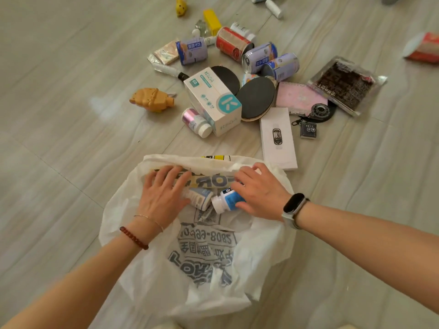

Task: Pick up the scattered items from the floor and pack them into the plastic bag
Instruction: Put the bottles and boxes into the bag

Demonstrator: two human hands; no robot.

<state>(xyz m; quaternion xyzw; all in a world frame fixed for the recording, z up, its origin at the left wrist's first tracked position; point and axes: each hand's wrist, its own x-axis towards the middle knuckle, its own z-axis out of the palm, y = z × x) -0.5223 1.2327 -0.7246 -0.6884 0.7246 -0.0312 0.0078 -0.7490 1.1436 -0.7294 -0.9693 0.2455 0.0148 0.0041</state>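
A white plastic bag (261, 252) with grey print lies open on the floor in front of me. Inside it lie a white bottle with a blue label (226, 200) and a second, paler bottle (199, 197). My right hand (259, 193) curls around the blue-label bottle inside the bag. My left hand (164, 191) lies flat with straight fingers on the bag's far inner wall, beside the paler bottle. Beyond the bag, scattered items cover the floor: a white and teal box (213, 98), a long white box (278, 138), several cans (281, 65).
Further out lie a tan toy (152, 99), a pink-capped small bottle (196, 122), two black paddles (255, 98), a pink pouch (299, 97), a dark snack packet (346, 85), a yellow box (212, 21), a yellow toy (181, 7) and a red cup (425, 47). Pale floor tiles surround everything.
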